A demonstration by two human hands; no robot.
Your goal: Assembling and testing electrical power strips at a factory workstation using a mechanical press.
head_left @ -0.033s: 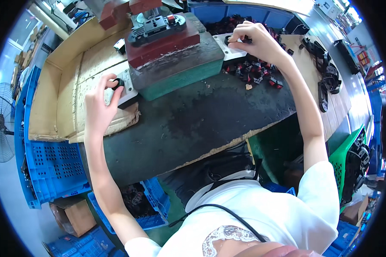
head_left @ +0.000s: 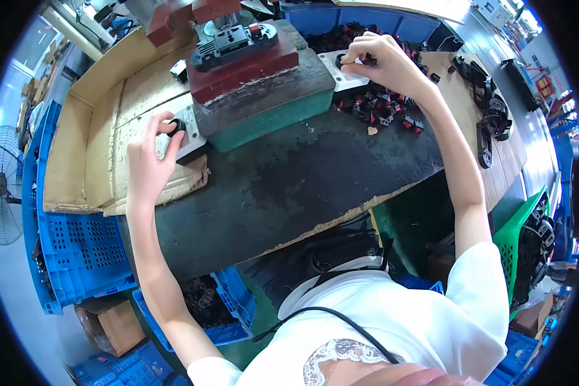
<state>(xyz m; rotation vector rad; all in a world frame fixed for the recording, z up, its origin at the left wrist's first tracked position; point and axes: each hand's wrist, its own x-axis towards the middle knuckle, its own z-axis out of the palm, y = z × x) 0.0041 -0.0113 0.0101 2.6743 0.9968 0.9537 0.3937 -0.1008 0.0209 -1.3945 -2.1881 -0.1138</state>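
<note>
My left hand (head_left: 149, 157) pinches a round black push button (head_left: 179, 126) between thumb and fingers. That button stands on a pale metal button box (head_left: 195, 138) at the left side of the green machine base (head_left: 270, 120). At the right side, my right hand (head_left: 392, 67) has its thumb and bent fingers closed on a matching black button (head_left: 339, 61), on a second pale box (head_left: 347, 81). Between my hands, a black and grey moulded part (head_left: 235, 46) lies on the dark red fixture block (head_left: 248, 76). Red press tooling (head_left: 213, 9) hangs over it.
Loose red and black small parts (head_left: 383, 110) lie right of the base, before a blue bin (head_left: 392, 22). A cardboard box (head_left: 96, 128) stands left. Black strap-like pieces (head_left: 492, 112) lie far right. Blue crates (head_left: 80, 251) and a green crate (head_left: 508, 248) flank the bench (head_left: 283, 193).
</note>
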